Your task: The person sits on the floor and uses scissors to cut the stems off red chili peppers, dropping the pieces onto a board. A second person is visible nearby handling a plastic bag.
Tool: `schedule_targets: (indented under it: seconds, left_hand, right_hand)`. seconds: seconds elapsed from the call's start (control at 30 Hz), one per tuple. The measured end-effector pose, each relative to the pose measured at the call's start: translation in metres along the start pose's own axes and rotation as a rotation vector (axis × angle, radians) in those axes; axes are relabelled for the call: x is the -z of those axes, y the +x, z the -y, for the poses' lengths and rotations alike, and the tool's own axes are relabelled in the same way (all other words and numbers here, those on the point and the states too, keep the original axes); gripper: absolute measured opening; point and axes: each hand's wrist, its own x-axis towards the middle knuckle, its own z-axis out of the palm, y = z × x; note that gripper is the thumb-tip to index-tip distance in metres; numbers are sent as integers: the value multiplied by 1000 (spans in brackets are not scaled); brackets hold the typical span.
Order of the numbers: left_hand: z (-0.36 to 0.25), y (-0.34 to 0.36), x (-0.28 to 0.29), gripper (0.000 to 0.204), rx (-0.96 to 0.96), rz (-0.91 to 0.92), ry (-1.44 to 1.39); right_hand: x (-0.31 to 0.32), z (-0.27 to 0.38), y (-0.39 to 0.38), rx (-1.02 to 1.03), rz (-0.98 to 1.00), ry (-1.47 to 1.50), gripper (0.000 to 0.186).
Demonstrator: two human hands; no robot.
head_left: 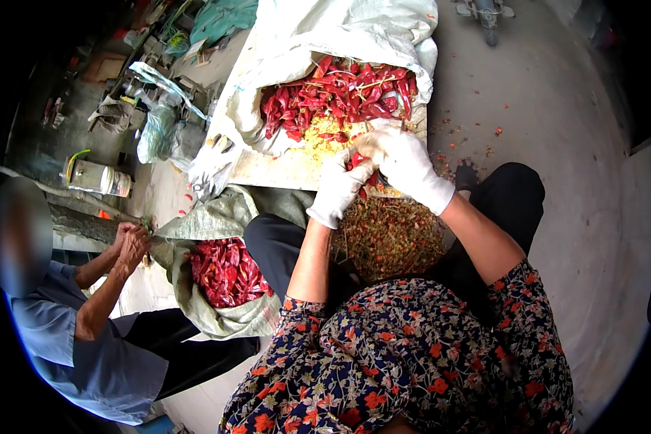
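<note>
My gloved left hand (340,184) is closed around a red dried chilli (356,160) at the centre of the view. My gloved right hand (405,159) pinches at the same chilli, just right of and slightly above the left, its fingertips partly hidden. Both hands are over the front edge of a pale board (267,170). On it an open white sack (347,25) holds red chillies (304,101), with yellow seeds (322,134) spilling out. Below my hands, between my dark-trousered legs, lies a heap of stems and debris (387,239).
At left a green-grey sack (188,304) holds more chillies (224,271). A person in a blue shirt (105,369) grips something near a log (79,228). Spare white gloves (210,163) lie left of the board. Clutter (159,123) fills the upper left; scraps dot the right floor (499,130).
</note>
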Motion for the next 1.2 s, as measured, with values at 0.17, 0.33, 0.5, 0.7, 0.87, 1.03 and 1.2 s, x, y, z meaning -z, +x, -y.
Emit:
schedule_targets:
  seconds: [0.17, 0.33, 0.5, 0.7, 0.87, 1.03, 1.2]
  left_hand:
    - [-30, -27, -12, 35, -265, 211, 380]
    - [16, -35, -2, 32, -282, 137, 473]
    - [21, 21, 16, 57, -203, -33, 689]
    - [45, 78, -13, 36, -180, 287, 1387]
    - [43, 82, 11, 18, -470, 36, 1217]
    - [39, 61, 28, 37, -580, -302, 625]
    - [11, 14, -7, 34, -164, -88, -166]
  right_hand:
    - [22, -10, 5, -918, -193, 990, 23]
    - [71, 10, 28, -494, 690, -189, 65]
    - [53, 5, -5, -353, 1003, -568, 40]
    - [52, -5, 1, -302, 743, -603, 34]
    - [52, -4, 0, -316, 747, -593, 35]
    - [37, 3, 5, -257, 446, -486, 40]
    - [6, -15, -3, -85, 173, -166, 48]
